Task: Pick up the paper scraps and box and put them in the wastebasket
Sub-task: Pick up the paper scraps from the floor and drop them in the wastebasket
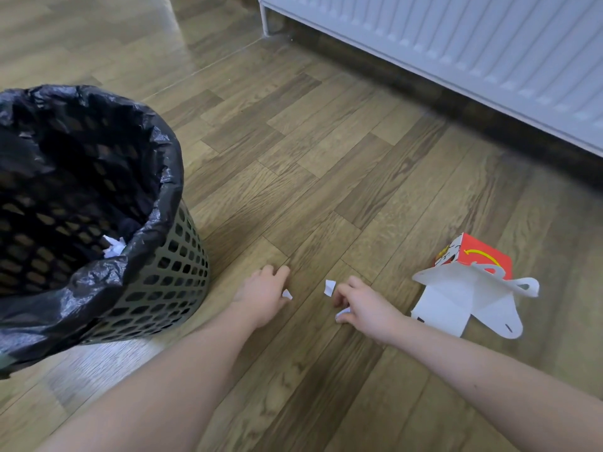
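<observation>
Both hands are down at the wooden floor. My left hand [265, 293] is curled, and a small white paper scrap [287, 294] pokes out at its fingertips. My right hand [362, 305] pinches a white scrap [342, 314] under its thumb, and another scrap [329, 286] lies on the floor just off its fingertips. A red and white cardboard box [470, 288] lies opened out on the floor to the right of my right hand. The green mesh wastebasket [169, 275] with a black bag liner stands at the left, with crumpled white paper [114, 247] inside.
A white radiator [456, 44] runs along the wall at the back right, with a dark skirting strip below it. Bare wood-pattern floor [293, 141] stretches between the wastebasket and the radiator.
</observation>
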